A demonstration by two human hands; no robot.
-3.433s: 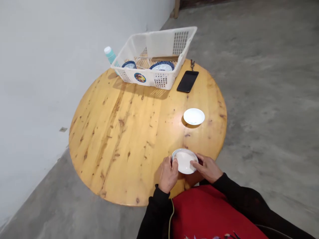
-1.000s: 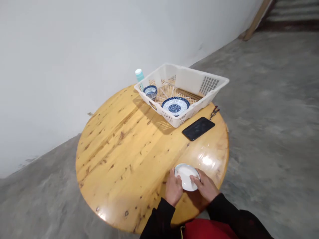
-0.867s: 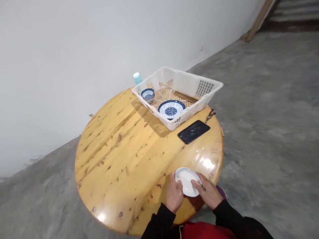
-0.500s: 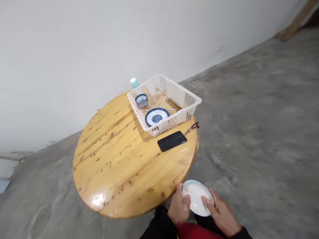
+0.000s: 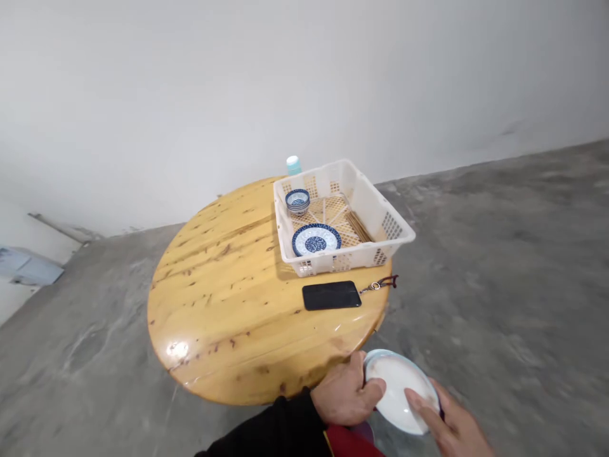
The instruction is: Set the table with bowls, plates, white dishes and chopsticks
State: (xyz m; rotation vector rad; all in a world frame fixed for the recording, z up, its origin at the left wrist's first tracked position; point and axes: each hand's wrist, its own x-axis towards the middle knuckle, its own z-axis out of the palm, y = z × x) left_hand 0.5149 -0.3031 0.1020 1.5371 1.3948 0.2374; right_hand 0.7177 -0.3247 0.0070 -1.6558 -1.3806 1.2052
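Bare concrete floor [image 5: 499, 254] and a plain pale wall frame a round wooden tabletop [image 5: 228, 304]. Off its near edge, out over the floor, a small white plate [image 5: 399, 392] is held tilted between both hands. The left hand [image 5: 345, 397] grips its left rim with the thumb lying over the top face. The right hand [image 5: 451, 425], blurred at the bottom of the view, clasps the opposite rim with a finger laid on the face. The plate looks like glazed ceramic: stiff, fairly light, smooth enough to slip, and likely to chip or shatter on concrete. The rim, pinched thumb above and fingers beneath on two sides, seems the sound place to hold it. Just ahead of the left hand is the tabletop edge. Farther ahead of both hands a black phone [image 5: 332, 296] lies flat, with a keyring [image 5: 379, 284] just to its right. Beyond them stands a white plastic basket [image 5: 394, 231] holding a blue-patterned plate [image 5: 316, 239], a stack of small blue bowls [image 5: 297, 201] and chopsticks [image 5: 356, 225]. A pale teal bottle [image 5: 293, 165] shows behind it, farthest from the hands.
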